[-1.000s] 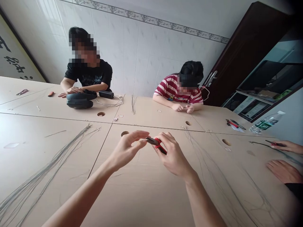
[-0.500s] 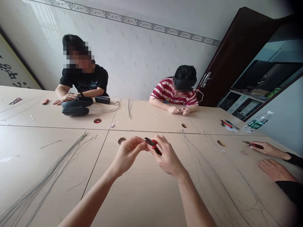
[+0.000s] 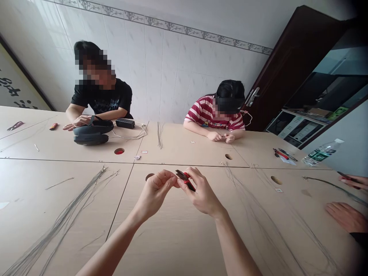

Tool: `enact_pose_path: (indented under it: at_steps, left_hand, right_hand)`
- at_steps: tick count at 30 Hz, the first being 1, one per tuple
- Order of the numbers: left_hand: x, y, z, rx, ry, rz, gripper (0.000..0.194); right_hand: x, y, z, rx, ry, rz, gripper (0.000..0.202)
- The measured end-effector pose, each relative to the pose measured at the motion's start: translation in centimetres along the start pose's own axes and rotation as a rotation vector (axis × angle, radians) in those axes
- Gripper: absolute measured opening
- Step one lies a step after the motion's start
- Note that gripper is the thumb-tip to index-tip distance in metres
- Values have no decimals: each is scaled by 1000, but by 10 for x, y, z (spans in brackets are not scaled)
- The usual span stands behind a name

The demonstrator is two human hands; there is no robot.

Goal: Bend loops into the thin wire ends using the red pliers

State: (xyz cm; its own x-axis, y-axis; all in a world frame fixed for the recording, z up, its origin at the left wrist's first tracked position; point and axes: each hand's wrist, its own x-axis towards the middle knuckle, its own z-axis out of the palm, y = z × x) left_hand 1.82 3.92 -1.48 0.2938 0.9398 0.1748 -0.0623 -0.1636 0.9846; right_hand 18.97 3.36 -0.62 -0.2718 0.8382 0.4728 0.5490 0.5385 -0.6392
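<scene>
Red-and-black pliers (image 3: 189,184) are held in my right hand (image 3: 203,191), their dark jaws pointing up and left. My left hand (image 3: 157,190) is closed in a pinch beside the jaws; what its fingers hold is too small to make out. Both hands are raised over the middle of the pale wooden table (image 3: 161,237), the fingertips nearly meeting. Left of my hands lies a long bundle of thin grey wires (image 3: 71,203) with small bright ends. More thin wires (image 3: 258,209) stretch across the table to the right.
Two people sit across the table, one beside a black headphone-like case (image 3: 91,138) and a black box (image 3: 125,123). At the right are a water bottle (image 3: 323,152), other pliers (image 3: 281,154), and a co-worker's hands (image 3: 346,215). Round holes (image 3: 276,179) pierce the tabletop.
The co-worker's pliers at the right have moved away to the right, leaving a wire end visible. The view has shifted slightly. My hands keep nearly the same pose, with the pliers slightly turned.
</scene>
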Motion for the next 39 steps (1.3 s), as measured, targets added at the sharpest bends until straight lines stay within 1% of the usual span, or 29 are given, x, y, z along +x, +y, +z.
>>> enact_pose_path:
  at_steps: [2, 4, 6, 8, 11, 14, 16, 18, 19, 20, 21, 22, 23, 25, 28, 30, 32, 34, 36, 39]
  left_hand:
    - [0, -2, -2, 35, 13, -12, 24]
    - [-1, -3, -3, 24, 0, -26, 25]
    - [-1, -4, -5, -64, -41, -78, 29]
    - [0, -5, -9, -223, -111, -171, 37]
    - [0, -7, -15, -432, -284, -330, 46]
    - [-5, -10, -18, -483, -499, -419, 44]
    - [-11, -11, -16, -544, -673, -450, 45]
    - [-18, -8, -11, -660, -845, -466, 48]
    - [-21, -5, -9, -729, -902, -457, 49]
    - [-23, 0, -8, -803, -928, -435, 49]
    - [-24, 6, -7, -886, -919, -392, 48]
    - [-25, 13, -7, -977, -877, -332, 48]
    - [-24, 22, -8, -1068, -808, -263, 49]
    - [-19, 40, -11, -1207, -623, -126, 48]
    - [-8, 61, -17, -1338, -286, 8, 44]
    - [0, 67, -19, -1379, -20, 86, 47]
    - [7, 67, -21, -1318, 237, 154, 54]
    - [16, 60, -24, -1201, 427, 206, 57]
    - [24, 49, -29, -1095, 539, 223, 56]
    - [36, 28, -36, -924, 627, 244, 51]
  right_hand:
    - [0, 1, 2, -5, -3, 4, 13]
    - [-1, 2, 4, -3, -7, 3, 13]
    - [-2, 3, 5, 6, -4, 1, 12]
    - [-3, 4, 4, 15, 4, 4, 11]
    - [-5, 3, 4, 39, 23, 6, 13]
    - [-6, 2, 6, 66, 50, -11, 13]
    - [-6, 2, 7, 83, 70, -17, 14]
    - [-6, 2, 9, 98, 97, -18, 14]
    - [-6, 2, 9, 104, 111, -19, 14]
    - [-6, 2, 9, 109, 125, -18, 14]
    - [-6, 3, 9, 112, 135, -18, 14]
    - [-6, 3, 9, 112, 141, -19, 14]
    - [-6, 3, 8, 111, 145, -21, 15]
    - [-7, 2, 8, 105, 144, -26, 17]
    - [-7, 0, 7, 112, 134, -37, 18]
    - [-7, -2, 7, 126, 129, -45, 18]
    - [-8, -4, 8, 141, 127, -48, 19]
    - [-9, -6, 8, 156, 123, -50, 20]
    - [-9, -8, 7, 167, 121, -58, 23]
    - [-8, -11, 6, 155, 134, -84, 25]
